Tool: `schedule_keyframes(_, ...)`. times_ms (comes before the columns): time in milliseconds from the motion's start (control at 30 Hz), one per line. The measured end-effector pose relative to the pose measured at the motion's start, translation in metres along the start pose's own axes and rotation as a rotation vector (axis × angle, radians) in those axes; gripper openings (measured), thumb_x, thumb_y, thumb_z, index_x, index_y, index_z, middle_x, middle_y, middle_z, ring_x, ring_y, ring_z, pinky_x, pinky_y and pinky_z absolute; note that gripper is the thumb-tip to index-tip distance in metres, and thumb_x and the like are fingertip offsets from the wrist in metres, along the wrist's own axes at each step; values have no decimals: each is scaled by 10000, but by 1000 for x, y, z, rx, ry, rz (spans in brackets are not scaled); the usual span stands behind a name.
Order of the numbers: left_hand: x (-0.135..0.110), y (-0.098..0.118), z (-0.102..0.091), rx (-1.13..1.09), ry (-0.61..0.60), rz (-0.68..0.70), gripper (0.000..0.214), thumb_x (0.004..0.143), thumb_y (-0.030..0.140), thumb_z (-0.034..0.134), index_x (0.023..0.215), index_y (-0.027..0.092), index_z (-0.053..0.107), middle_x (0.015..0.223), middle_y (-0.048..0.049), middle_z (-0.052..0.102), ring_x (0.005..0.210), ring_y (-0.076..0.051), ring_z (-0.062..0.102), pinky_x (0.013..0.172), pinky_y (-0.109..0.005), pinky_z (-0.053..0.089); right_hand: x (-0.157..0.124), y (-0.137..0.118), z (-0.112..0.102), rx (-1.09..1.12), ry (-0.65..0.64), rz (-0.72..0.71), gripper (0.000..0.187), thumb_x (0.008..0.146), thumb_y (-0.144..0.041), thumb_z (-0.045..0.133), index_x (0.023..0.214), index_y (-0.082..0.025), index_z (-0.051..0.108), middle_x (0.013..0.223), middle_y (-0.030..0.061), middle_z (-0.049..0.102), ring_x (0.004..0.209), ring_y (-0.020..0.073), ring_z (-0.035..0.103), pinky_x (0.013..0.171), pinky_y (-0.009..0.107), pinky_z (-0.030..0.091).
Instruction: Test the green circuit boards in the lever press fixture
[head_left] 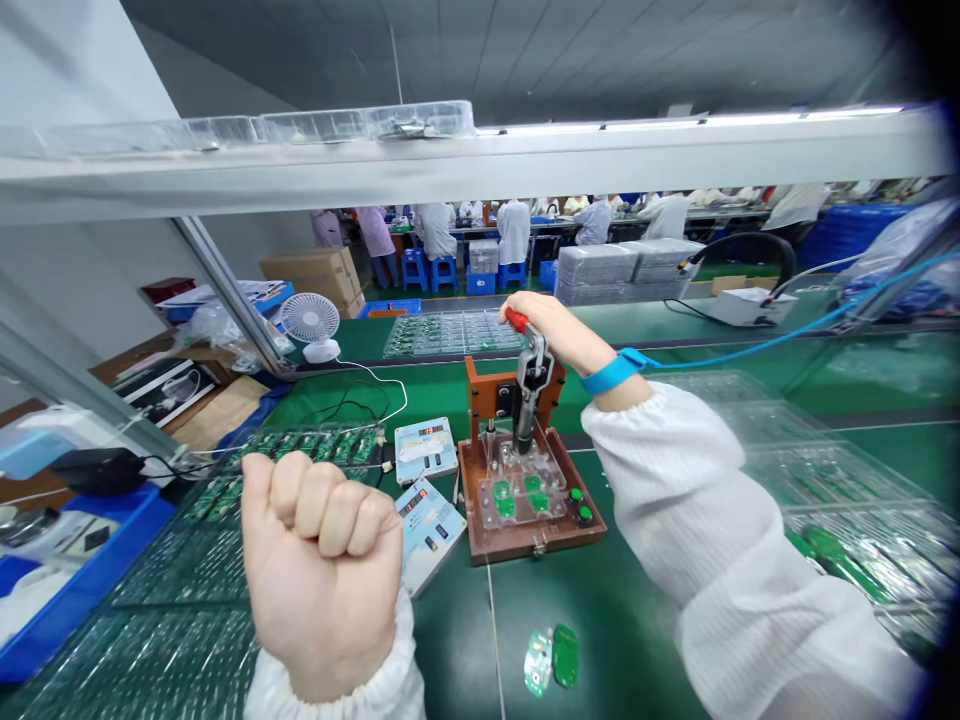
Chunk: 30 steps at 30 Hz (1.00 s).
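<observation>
Red-handled toggle clamp upright on brown wooden test jig, mid-bench on green mat. Right hand, blue wrist strap, closed around red grip, fingers wrapped tight. Left hand raised in tight fist, fingers curled on nothing visible, just beside white digital tester. Pair of green circuit boards lying near jig.

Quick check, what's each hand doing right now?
Left hand: closed in a fist, nothing visible in it.
Right hand: closed, holding the red-tipped toggle clamp lever.
</observation>
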<state>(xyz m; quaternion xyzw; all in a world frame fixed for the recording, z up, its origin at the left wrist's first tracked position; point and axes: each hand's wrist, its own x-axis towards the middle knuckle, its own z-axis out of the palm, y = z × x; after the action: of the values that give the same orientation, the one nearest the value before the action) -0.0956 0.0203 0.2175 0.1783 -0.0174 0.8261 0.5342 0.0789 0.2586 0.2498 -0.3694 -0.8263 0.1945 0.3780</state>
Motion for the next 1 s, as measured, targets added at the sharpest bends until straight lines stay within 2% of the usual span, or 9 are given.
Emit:
schedule_keyframes(133,3,-8,-4,117,-6,51,572,1124,360,362,618,203,147,510,80,74,391,-77,55,354,-259,80,0,1,7,28,15,12,428,1022,-248,288,878,-186,687,990,38,734,963,204,650,918,344,457)
schedule_keyframes(300,13,-37,-21,361,230,117,508,1087,255,444,634,190,224,542,82,130,402,-71,95,364,-217,137,-24,7,3,2,166,43,413,1063,-438,335,1089,-247,701,1183,46,737,1162,275,614,1094,470,376)
schedule_keyframes(433,12,-54,-69,621,346,60,456,950,285,696,667,184,353,590,92,308,435,-49,228,396,-170,241,-88,38,6,7,327,107,417,1053,-510,376,1248,-230,615,1348,110,654,1241,278,573,1083,469,412)
schedule_keyframes(500,5,-59,-102,849,343,90,460,862,367,798,691,182,412,630,80,386,495,-55,341,458,-157,322,-128,56,19,-1,334,162,384,1035,-506,425,1158,-203,626,1176,118,699,1112,274,616,980,451,479)
schedule_keyframes(600,-9,-67,-147,1345,218,35,438,843,518,774,687,179,545,766,-10,586,742,-142,583,698,-239,499,-181,71,48,-28,214,190,286,1005,-432,519,919,-200,663,909,70,706,884,248,632,841,418,519)
schedule_keyframes(667,-18,-74,-164,1527,103,-29,348,824,496,786,737,188,652,990,-84,681,1017,-255,636,928,-375,515,-205,71,68,-43,122,171,201,978,-373,591,956,-208,704,967,71,722,963,259,642,886,434,523)
schedule_keyframes(767,-27,-82,-173,1815,-106,-60,256,921,415,673,1099,247,749,1297,-105,640,1295,-331,533,1150,-541,382,-223,64,86,-67,47,166,186,962,-315,641,1110,-242,726,1193,100,703,1185,305,602,1018,511,490)
schedule_keyframes(867,-29,-86,-174,2039,-276,-35,357,1010,391,514,1305,273,677,1393,-103,579,1371,-325,476,1194,-563,351,-225,59,91,-70,30,183,211,966,-261,639,1162,-254,716,1290,112,669,1279,322,559,1093,555,452)
schedule_keyframes(1000,-25,-85,-185,2049,-330,7,350,1008,442,501,1257,261,667,1388,-112,582,1365,-347,482,1176,-589,367,-223,56,88,-9,44,183,258,917,-191,697,1165,-264,700,1344,75,661,1388,294,495,1195,513,389)
